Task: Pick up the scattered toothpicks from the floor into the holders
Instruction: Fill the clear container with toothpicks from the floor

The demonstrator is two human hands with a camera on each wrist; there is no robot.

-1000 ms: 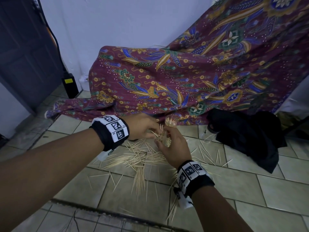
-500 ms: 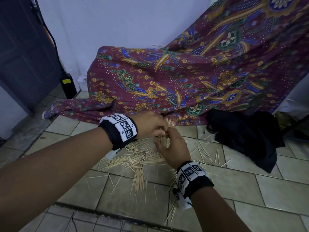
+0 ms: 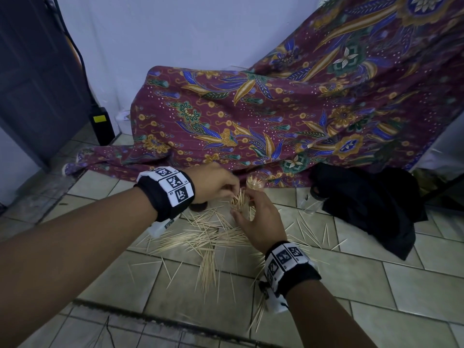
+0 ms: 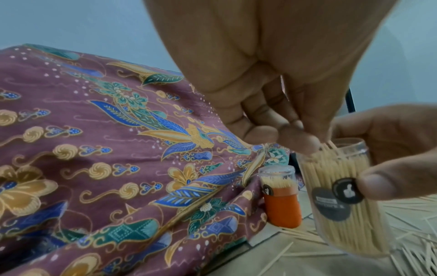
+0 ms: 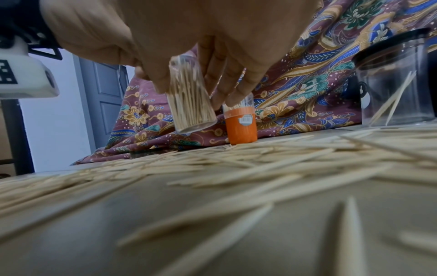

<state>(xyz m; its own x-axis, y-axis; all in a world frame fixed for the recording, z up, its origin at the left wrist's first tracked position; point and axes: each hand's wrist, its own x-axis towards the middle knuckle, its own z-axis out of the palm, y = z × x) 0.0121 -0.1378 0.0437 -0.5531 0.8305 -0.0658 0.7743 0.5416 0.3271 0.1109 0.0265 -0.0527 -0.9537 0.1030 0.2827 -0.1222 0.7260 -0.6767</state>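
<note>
My right hand point(image 3: 261, 222) grips a clear toothpick holder point(image 4: 343, 196), tilted and lifted off the tiles, packed with toothpicks. My left hand point(image 3: 216, 183) is at its mouth, fingertips point(image 4: 295, 139) pinching a few toothpicks that stick out of the top. The same holder point(image 5: 191, 100) hangs just above the floor in the right wrist view. An orange-based holder point(image 5: 241, 121) with toothpicks stands upright against the cloth behind it. Scattered toothpicks point(image 3: 208, 242) lie in a thick pile under and in front of my hands.
A clear jar with a dark lid point(image 5: 397, 80) stands at the right, two toothpicks leaning on it. A patterned maroon cloth point(image 3: 276, 121) drapes behind, a black cloth point(image 3: 371, 204) lies right. A black box point(image 3: 101, 125) and dark door point(image 3: 37, 71) are at left.
Both hands have stayed together at the clear holder. The left hand's fingers have shifted slightly at its mouth, and the bundle of toothpicks sticking up sits lower.
</note>
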